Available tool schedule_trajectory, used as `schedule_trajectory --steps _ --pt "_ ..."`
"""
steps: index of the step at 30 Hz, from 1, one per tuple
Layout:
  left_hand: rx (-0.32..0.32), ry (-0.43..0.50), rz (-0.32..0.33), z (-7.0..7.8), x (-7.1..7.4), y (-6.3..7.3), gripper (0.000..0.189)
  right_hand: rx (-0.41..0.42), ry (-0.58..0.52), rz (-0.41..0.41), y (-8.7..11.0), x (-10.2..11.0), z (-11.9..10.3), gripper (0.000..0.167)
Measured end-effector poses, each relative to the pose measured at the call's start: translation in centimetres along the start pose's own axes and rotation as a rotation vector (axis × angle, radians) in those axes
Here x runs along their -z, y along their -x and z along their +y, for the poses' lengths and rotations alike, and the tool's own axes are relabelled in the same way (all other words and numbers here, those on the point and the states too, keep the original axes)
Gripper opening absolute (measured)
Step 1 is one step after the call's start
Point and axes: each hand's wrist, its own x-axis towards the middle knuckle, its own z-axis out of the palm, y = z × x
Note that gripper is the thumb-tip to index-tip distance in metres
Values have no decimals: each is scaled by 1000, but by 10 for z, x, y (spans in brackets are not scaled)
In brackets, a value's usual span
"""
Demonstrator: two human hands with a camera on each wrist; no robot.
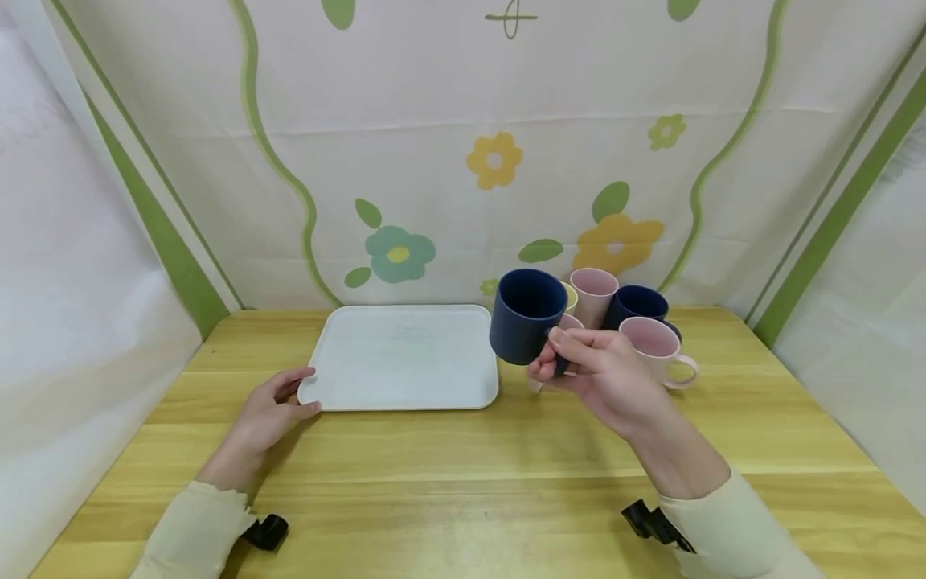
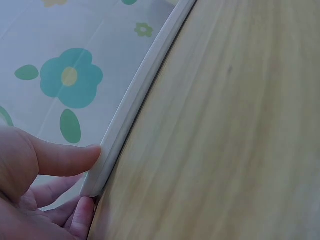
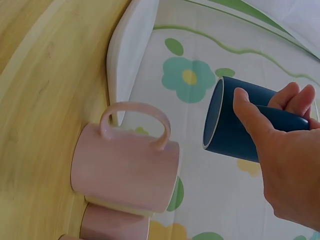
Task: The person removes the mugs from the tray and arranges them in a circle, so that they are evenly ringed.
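A dark blue mug [image 1: 522, 326] is held up above the table by my right hand [image 1: 608, 370], whose thumb and fingers pinch its handle. In the right wrist view the same blue mug [image 3: 237, 120] is off the table, apart from a pink mug [image 3: 127, 167]. My left hand [image 1: 268, 410] holds the left front corner of a white rectangular tray [image 1: 405, 362]. The left wrist view has the thumb [image 2: 70, 159] against the rim of the tray [image 2: 135, 95], with the other fingers around the corner. Nothing lies on the tray.
Behind my right hand stand pink mugs [image 1: 595, 291], another dark blue mug [image 1: 642, 304] and a partly hidden yellow mug [image 1: 570, 296]. One pink mug [image 1: 654, 346] has its handle to the right. A flowered cloth [image 1: 434, 161] hangs behind the wooden table [image 1: 434, 498].
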Motion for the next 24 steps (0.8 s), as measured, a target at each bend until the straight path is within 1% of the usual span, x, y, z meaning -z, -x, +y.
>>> schedule_trajectory --steps 7,12,16,19,24 --pt "6 -13 1 0 1 0 70 62 -26 -44 14 15 -4 34" --pt "-3 -24 -7 1 1 0 70 104 -52 -83 25 28 -6 37" --pt "-11 -18 -6 3 1 1 70 109 -46 -76 34 38 -8 38" --pt "-7 -12 -1 3 0 2 69 100 -32 -56 41 45 -11 39" --pt "-1 -15 -1 3 1 3 69 87 -49 -31 50 58 -12 40"
